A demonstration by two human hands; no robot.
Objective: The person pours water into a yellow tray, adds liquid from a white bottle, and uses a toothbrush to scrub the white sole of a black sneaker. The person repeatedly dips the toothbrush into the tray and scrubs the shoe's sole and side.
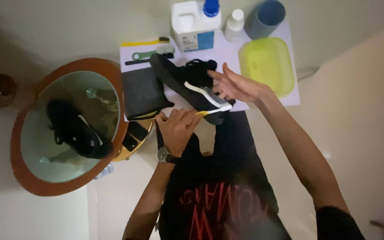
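Observation:
A black shoe with a white side stripe is held tilted above a white mat. My right hand grips the shoe from its right side, with the fingers spread along its upper. My left hand, with a watch on the wrist, holds a toothbrush with a yellow and white handle. The brush end lies against the shoe's sole edge near the heel. My dark trousers and shirt fill the space below the hands.
A round orange-rimmed basin at the left holds water and a second black shoe. A dark cloth lies beside it. At the back stand a white jug, a small white bottle, a blue-grey cup, a yellow-green tub and a green brush.

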